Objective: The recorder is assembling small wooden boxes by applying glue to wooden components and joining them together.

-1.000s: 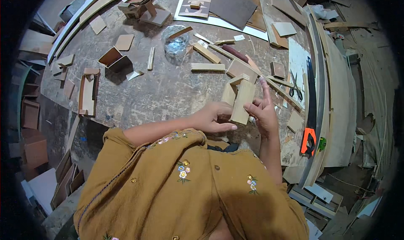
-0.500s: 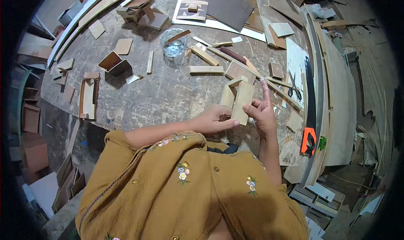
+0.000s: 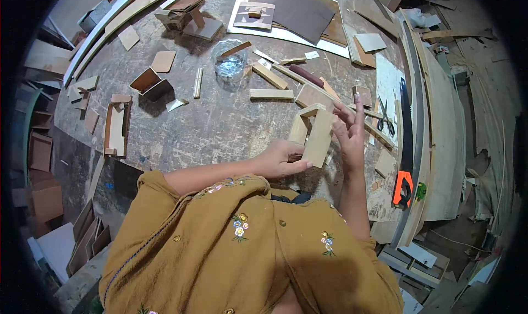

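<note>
On worn, cluttered workbench (image 3: 203, 127): apparently checking small wooden frame (image 3: 318, 140).
Held over near side, clasped low in left hand (image 3: 279, 159); flanked by spread-fingered right hand (image 3: 350, 139), can't tell if touching. Likely calls for steady left grip, then right-hand alignment.

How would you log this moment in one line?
Left hand: grips wooden frame | Right hand: at its right edge | Farther right: scissors, orange-handled saw

Frame (image 3: 319, 140) between left hand (image 3: 279, 159) and right hand (image 3: 351, 138). On table (image 3: 214, 127): bowl (image 3: 230, 67) behind; tray (image 3: 115, 128) left; scissors (image 3: 386, 119) right; saw (image 3: 406, 140) right of scissors.
</note>
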{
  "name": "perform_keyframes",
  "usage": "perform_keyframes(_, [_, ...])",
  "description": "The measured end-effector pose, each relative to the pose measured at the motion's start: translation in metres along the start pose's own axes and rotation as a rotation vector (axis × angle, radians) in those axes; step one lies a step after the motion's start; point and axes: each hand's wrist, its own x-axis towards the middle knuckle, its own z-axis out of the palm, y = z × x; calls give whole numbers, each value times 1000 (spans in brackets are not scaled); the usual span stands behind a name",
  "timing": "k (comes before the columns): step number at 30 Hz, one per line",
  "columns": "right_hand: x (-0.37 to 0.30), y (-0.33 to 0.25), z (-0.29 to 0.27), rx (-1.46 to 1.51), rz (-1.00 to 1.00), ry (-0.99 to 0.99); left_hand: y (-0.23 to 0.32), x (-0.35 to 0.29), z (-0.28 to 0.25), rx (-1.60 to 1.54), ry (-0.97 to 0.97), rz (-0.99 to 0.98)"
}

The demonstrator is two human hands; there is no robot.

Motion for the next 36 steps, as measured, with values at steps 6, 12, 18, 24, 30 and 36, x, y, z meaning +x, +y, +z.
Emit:
perform_keyframes(6, [8, 7, 5, 89, 96, -98, 9, 1, -1, -35, 22, -24])
perform_keyframes(12, [9, 5, 7, 71, 124, -60, 1, 4, -2, 73, 45, -2])
perform_keyframes(18, [9, 7, 9, 88, 125, -29, -3, 7, -3, 135, 33, -10])
perform_keyframes(24, [10, 12, 8, 153, 140, -39, -7, 7, -2, 140, 20, -38])
perform_keyframes(30, [10, 11, 2, 223, 158, -61, -5, 5, -2, 86, 50, -30])
perform_keyframes(36, [4, 12, 1, 274, 163, 2, -7, 7, 1, 86, 69, 48])
